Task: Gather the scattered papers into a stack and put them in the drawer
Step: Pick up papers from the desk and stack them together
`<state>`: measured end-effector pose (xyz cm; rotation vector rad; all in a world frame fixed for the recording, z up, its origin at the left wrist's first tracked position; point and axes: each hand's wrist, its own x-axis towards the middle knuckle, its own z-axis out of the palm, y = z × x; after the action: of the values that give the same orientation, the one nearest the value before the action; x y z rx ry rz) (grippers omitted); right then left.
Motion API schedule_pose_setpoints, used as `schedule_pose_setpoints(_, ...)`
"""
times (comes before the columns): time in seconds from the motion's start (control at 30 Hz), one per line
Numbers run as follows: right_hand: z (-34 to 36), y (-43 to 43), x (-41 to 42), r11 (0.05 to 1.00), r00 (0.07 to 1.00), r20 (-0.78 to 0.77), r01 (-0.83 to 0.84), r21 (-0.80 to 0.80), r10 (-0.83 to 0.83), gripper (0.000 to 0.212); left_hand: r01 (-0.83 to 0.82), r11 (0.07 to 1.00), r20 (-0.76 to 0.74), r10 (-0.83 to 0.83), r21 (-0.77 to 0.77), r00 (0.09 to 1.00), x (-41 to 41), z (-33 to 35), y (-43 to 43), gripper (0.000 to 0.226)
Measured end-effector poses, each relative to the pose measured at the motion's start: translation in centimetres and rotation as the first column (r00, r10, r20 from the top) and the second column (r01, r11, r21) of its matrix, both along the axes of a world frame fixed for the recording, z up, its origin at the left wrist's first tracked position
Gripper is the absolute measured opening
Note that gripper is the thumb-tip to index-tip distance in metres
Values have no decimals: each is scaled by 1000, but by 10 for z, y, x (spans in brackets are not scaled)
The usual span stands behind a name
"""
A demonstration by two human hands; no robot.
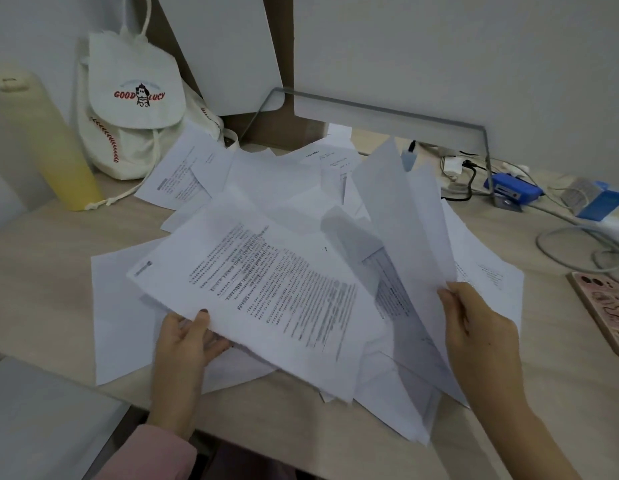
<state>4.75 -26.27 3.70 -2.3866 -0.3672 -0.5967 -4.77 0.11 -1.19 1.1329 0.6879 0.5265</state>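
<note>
Several white printed papers [277, 188] lie scattered and overlapping across the middle of the light wooden desk [41, 271]. My left hand [188, 336] grips the near edge of a printed sheet [266, 285], thumb on top and fingers underneath. My right hand [479, 323] pinches the lower edge of a few blank-faced sheets [401, 216] that stand lifted and tilted above the pile. More sheets spill over the desk's front edge near the middle. No drawer is in view.
A white drawstring bag [135, 109] and a tall yellow-white bottle [41, 140] stand at the back left. A desk lamp bar [387, 114] hangs over the back. A blue stapler [512, 190], cables [571, 251] and a phone in a pink case [606, 310] lie at the right.
</note>
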Motion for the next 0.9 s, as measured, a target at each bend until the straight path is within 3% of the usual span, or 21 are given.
schedule_pose_setpoints(0.13,-4,2,1,999,999,1,-53,-9,53,22,234,957,72,-224,-171,972,-7,0,-12,43)
schedule_pose_setpoints(0.23,-10,3,2,997,998,-16,-57,-61,56,15,466,868,45,-465,-169,884,-17,4,-15,91)
schedule_pose_setpoints(0.27,-12,3,1,994,998,-25,-59,-90,57,14,491,856,26,-493,-161,870,-20,7,-14,98)
schedule_pose_setpoints(0.4,-24,6,-6,929,930,-297,-289,-231,216,71,365,904,-21,-379,-223,925,-16,18,11,68)
schedule_pose_setpoints(0.5,-33,5,-9,818,926,-226,-374,-438,303,89,246,960,-152,-265,-130,952,-11,25,29,34)
schedule_pose_setpoints(0.57,-41,6,-12,819,926,-169,-378,-431,337,71,278,960,-264,-264,18,928,-11,27,33,19)
schedule_pose_setpoints(0.7,-43,15,-19,862,923,-138,-385,-328,359,29,283,933,-305,-209,222,929,-18,35,37,24)
schedule_pose_setpoints(0.9,-45,19,-21,887,939,-221,-325,-328,263,31,-119,909,-37,146,400,989,-31,52,49,24)
